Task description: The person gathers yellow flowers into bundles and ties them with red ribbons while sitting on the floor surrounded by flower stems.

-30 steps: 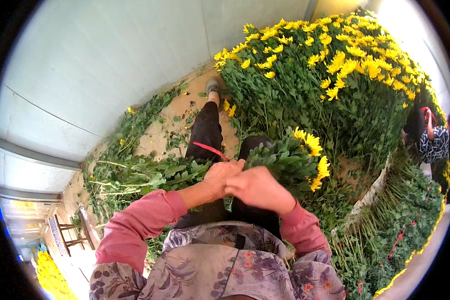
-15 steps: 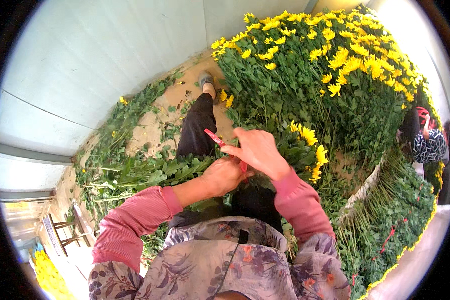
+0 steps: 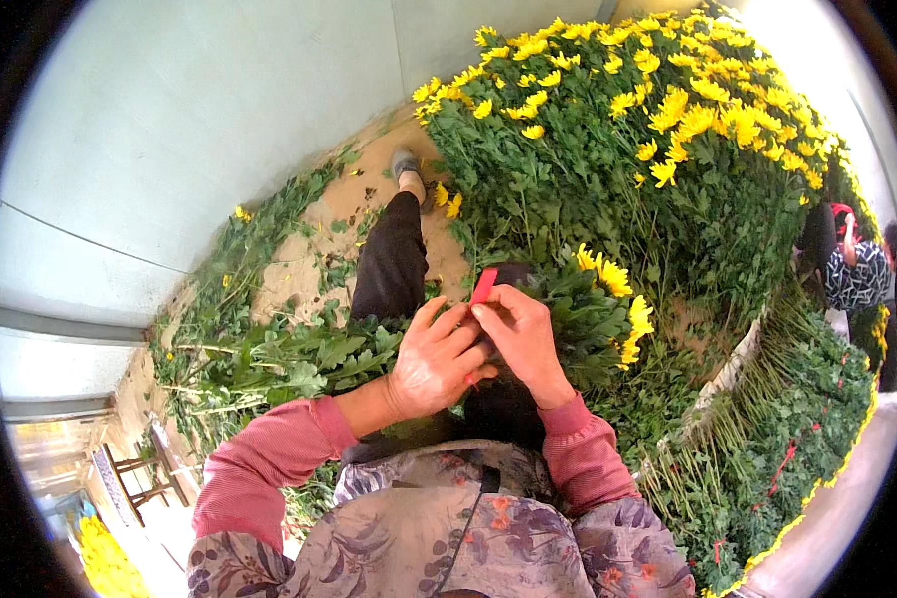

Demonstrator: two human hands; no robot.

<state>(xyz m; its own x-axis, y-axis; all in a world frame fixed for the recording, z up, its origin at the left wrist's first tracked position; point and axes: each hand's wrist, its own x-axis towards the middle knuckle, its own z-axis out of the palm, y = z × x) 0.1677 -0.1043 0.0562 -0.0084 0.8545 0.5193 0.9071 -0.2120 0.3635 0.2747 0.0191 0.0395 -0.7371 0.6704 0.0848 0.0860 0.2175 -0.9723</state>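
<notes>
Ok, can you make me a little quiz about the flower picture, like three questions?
1. True or false: the flowers growing in the big bed are yellow.
2. What colour is the small strip pinched in the right hand? A) blue B) red C) white
3. Fill in: the cut bunch lies across the person's ____, under the left hand and the right one.

Key
1. True: yellow blooms top the green stems.
2. B: the strip is red, held at the fingertips.
3. Lap: the bunch, with green leaves and a few yellow blooms, rests there.
</notes>
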